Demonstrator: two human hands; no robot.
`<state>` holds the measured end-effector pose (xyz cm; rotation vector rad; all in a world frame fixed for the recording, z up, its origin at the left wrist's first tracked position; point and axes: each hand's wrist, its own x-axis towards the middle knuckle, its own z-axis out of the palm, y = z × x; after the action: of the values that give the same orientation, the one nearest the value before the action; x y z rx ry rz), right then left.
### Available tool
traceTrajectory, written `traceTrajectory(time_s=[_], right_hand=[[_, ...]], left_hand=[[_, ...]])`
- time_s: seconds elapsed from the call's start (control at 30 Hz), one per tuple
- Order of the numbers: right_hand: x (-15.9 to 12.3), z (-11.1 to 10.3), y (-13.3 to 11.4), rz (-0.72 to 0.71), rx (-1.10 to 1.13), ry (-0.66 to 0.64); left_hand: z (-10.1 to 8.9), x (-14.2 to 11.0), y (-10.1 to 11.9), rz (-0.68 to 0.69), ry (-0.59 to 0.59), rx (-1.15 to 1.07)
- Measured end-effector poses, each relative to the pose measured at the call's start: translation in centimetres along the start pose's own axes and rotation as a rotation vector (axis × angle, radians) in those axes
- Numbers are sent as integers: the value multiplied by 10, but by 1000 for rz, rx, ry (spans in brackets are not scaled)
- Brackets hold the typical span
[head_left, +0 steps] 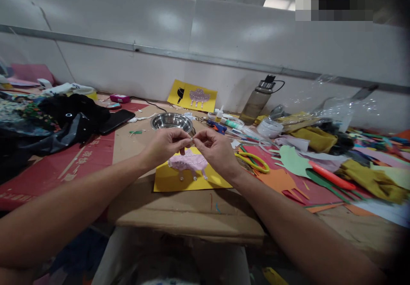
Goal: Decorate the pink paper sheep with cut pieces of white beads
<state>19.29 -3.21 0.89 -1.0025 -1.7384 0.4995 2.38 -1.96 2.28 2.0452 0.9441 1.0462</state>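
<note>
Left hand (165,145) and right hand (216,147) meet fingertip to fingertip above the work surface, each with fingers curled and thumb and forefinger pinched on a tiny bead-like object (191,139); the object is too small to identify. Directly beneath the hands lies a yellow card (166,181) bearing a pink cut-out shape (187,162) with small legs tipped by pale beads; the right hand partly covers the card's upper right portion. The card rests on a sheet of brown cardboard (179,210) that overhangs the near edge.

Behind the hands stands a steel bowl (172,121), its near rim just beyond the left knuckles. Against the white wall (128,63) leans a second yellow card (192,95) with a similar pink figure and a black figure. To the right of the bowl: small glue bottles and a blue tool (217,126), then a tilted, dark-capped water bottle (258,100). Yellow-handled scissors (253,161) lie just beside the right wrist. Further right, coloured paper scraps (290,160), an orange-red strip (331,175), mustard fabric (373,180) and crumpled clear plastic (333,107) crowd the table. To the left lie a black garment (67,114), a dark phone (115,120) and a pink case (119,98).
</note>
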Motion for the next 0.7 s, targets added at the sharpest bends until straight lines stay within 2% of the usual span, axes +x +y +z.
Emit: traceTrajectory(time_s=[0.47, 0.7], right_hand=[[0, -1, -3, -8, -28, -12], [0, 0, -2, 42, 2, -48]], left_hand=[[0, 0, -1, 47, 12, 83], [2, 0, 1, 3, -2, 1]])
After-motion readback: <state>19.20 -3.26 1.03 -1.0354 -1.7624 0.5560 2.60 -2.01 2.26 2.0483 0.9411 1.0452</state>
